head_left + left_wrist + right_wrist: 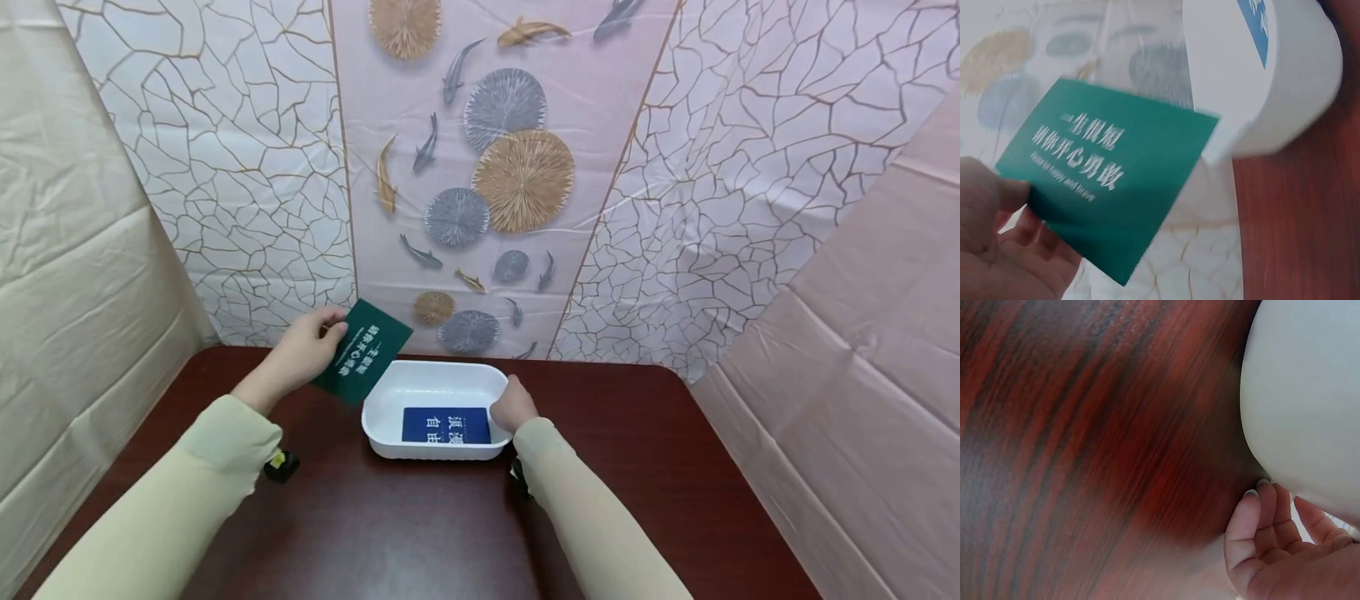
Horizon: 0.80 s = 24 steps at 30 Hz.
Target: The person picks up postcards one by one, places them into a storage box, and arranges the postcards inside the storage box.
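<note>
A dark green card [363, 351] with white lettering is pinched along one edge by the left hand [307, 343], thumb on its printed face. It is tilted in the air at the left end of a white plastic tray [437, 452], overlapping the tray's corner in the head view. Inside the tray lies a blue card [446, 425] with white characters. The right hand [514, 406] grips the tray's right end; in the right wrist view its fingers [1247, 519] curl against the outer wall near the table.
The tray stands on a dark red-brown wooden table [420, 525], close to its back edge. Behind hangs a patterned cloth [525, 179] with fish and round shapes, and beige cloth [840, 350] hangs at both sides. A small black object [281, 467] sits at the left sleeve.
</note>
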Tool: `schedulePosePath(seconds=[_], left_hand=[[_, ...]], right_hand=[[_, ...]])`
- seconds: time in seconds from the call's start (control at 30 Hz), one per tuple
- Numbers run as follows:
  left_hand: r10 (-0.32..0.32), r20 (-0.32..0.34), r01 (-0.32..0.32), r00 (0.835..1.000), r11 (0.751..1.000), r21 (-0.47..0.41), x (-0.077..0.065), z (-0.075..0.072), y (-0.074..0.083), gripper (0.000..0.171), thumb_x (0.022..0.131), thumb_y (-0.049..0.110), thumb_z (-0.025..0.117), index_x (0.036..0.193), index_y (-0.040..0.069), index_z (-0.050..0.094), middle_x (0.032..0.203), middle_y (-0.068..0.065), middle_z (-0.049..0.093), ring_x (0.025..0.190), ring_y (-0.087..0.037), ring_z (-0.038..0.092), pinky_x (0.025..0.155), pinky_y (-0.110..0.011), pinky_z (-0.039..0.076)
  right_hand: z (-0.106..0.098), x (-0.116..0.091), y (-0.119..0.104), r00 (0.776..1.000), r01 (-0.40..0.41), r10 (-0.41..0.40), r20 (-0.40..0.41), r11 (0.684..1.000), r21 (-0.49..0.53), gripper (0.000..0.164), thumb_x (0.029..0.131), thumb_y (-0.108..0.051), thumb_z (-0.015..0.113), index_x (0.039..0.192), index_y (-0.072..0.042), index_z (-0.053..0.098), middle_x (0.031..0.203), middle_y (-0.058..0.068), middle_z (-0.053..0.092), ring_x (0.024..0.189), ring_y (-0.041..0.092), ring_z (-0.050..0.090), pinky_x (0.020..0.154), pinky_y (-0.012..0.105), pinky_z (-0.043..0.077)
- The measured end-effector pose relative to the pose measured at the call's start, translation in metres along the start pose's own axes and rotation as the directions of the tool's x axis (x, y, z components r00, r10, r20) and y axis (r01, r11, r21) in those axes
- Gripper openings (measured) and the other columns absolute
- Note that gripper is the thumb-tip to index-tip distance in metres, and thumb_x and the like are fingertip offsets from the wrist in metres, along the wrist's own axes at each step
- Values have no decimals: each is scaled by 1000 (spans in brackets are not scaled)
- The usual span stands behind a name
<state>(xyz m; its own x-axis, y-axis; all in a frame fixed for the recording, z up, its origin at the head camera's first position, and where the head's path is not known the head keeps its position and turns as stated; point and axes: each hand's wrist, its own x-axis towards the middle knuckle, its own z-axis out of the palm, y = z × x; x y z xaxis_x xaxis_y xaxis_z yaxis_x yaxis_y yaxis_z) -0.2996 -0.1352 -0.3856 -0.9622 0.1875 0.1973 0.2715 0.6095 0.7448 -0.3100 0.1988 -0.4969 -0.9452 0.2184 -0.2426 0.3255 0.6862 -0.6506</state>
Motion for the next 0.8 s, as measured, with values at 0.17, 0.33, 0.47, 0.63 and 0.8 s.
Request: schedulePosePath(seconds=[0.17,0.33,0.47,0.63,0.8], left_hand=[[45,-30,-47,999,996,-79,11,28,16,26,104,17,43,122,7,58,109,-13,59,87,-27,60,68,-40,54],[12,17,-11,1000,995,-98,19,53,21,22,104,16,43,117,8,59,104,-11,60,86,-25,61,67,-38,55],[4,51,1,999,995,-98,22,68,19,22,104,14,43,115,6,60,103,-12,62,86,-24,61,68,-38,54],[3,107,8,994,994,-106,25,86,16,20,103,13,44,110,6,62,100,-11,63,85,-23,61,70,-37,53],[7,143,7,990,996,-92,26,104,8,19,103,12,44,107,7,62,98,-9,64,82,-20,62,68,-36,53]], right_hand=[[0,2,2,1000,1,-1,-4,1000,-6,73,88,2,59,151,-2,23,145,21,40,127,35,45,96,53,43],[3,3,2,1000,5,-5,-1,1000,-2,73,88,1,59,151,-2,23,145,20,41,126,35,46,95,53,44],[5,4,1,1000,6,-6,-1,1000,-2,73,88,1,59,152,-3,23,144,20,42,125,34,47,95,52,45],[5,4,2,1000,5,-5,-9,1000,-8,73,87,0,60,151,-3,24,143,20,43,125,33,48,95,52,44],[2,5,3,1000,-2,1,-14,1000,-9,73,87,1,62,150,-2,26,141,20,44,123,33,49,96,53,44]])
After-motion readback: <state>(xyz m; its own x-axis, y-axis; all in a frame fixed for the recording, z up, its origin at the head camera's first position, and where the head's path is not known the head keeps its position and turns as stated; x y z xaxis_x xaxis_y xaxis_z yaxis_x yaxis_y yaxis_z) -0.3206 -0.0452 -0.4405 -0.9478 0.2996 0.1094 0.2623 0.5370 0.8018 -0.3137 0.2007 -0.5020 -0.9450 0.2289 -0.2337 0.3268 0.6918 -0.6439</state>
